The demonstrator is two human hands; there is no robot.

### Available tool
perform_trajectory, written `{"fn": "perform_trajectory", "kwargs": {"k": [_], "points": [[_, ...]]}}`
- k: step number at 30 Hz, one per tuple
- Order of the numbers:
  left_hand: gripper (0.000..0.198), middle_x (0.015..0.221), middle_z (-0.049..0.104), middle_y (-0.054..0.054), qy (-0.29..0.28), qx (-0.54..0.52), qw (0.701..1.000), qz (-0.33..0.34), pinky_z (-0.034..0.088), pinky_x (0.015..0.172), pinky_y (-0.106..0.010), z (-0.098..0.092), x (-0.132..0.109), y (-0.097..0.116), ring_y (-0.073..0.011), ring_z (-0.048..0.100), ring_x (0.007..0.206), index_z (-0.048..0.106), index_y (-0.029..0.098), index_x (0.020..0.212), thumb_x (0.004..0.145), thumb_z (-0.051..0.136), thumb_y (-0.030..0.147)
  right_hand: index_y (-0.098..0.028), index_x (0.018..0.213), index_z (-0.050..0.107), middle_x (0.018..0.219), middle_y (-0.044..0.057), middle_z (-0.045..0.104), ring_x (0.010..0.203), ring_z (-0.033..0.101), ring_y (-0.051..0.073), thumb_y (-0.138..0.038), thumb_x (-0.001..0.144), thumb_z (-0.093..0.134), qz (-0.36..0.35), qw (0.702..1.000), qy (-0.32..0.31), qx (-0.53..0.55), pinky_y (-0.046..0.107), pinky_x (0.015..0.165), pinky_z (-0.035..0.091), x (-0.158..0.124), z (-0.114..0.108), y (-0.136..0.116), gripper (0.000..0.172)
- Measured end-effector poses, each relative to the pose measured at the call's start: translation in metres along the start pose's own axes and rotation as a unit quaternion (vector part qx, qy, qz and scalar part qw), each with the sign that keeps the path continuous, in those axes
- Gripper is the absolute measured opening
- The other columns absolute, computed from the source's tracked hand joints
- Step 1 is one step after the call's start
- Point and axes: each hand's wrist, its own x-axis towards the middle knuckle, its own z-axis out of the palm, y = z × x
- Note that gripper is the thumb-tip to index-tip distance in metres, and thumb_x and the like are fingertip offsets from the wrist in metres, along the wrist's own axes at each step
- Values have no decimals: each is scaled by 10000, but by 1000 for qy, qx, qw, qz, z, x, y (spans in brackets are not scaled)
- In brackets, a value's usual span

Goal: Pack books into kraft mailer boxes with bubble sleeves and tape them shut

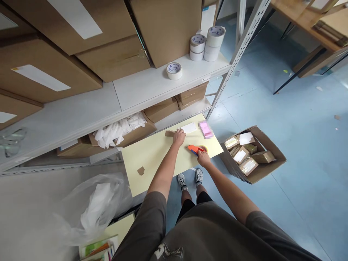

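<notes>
On a pale yellow board (152, 156), my left hand (179, 137) is closed over a flat brown cardboard piece (170, 133); its fingertips are partly hidden. A pale strip, perhaps clear tape, runs right from these fingers. My right hand (203, 158) grips an orange tape dispenser (194, 149) with a blue edge and a yellow roll, near the board's front edge. Just beyond my left hand lies a white label or slip (188, 128). A pink item (206, 129), blurred out, rests at the far right corner. Toward the left is a cardboard scrap (140, 170).
Right of the board, an open carton (252, 175) holds several small parcels. White tape rolls (174, 71) stand on the grey shelf (141, 90), below large boxes (168, 29). Crumpled white paper (121, 128) fills a lower box. A clear plastic bag (92, 206) hangs at lower left.
</notes>
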Motion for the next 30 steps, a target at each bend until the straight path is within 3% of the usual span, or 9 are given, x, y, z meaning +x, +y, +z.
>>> {"fn": "perform_trajectory", "kwargs": {"k": [6,12,16,21,25,30], "points": [[304,1106,744,-200,-40,23,996,-83,505,905,-363,-26,18,9,-283,716,1057,830,169,1143,1016,556,133,-98,1346,591,1320,214,720,1291,624,320,-81,939,529,6,1000,-3,-6,395,1091,370,0,1,-2,411],[329,1172,762,-218,12,-20,997,-77,533,962,-359,-31,24,20,-279,746,1070,820,127,1142,1010,522,85,-92,1320,599,1327,226,713,1275,621,318,-70,927,529,5,1000,4,-2,393,1084,373,-2,0,-4,400],[298,1150,803,-153,56,-155,984,-66,536,1004,-346,-20,25,18,-268,736,1094,838,176,1111,986,574,114,-92,1331,596,1329,219,717,1269,631,318,-76,926,539,8,1000,7,-5,390,1086,372,-3,-3,-7,410],[413,1088,817,-86,62,-315,934,-154,555,938,-286,9,32,2,-208,739,993,772,168,1272,901,620,70,-111,1314,610,1300,201,739,1264,655,322,-147,978,553,10,1000,11,-11,382,1070,393,1,-2,-7,343],[647,1289,774,-112,88,-336,910,-226,546,988,-308,26,32,-12,-220,710,1139,622,202,1494,861,665,75,-117,1346,597,1239,191,770,1179,700,324,-122,1003,491,12,1000,12,-12,407,1078,404,5,5,-3,359],[616,1440,707,-147,115,-359,904,-201,545,1032,-346,22,8,-19,-220,705,1136,605,202,1515,908,649,106,-72,1375,561,1199,219,774,1103,709,344,-103,971,445,4,999,36,0,433,1014,459,4,0,0,421]]}}
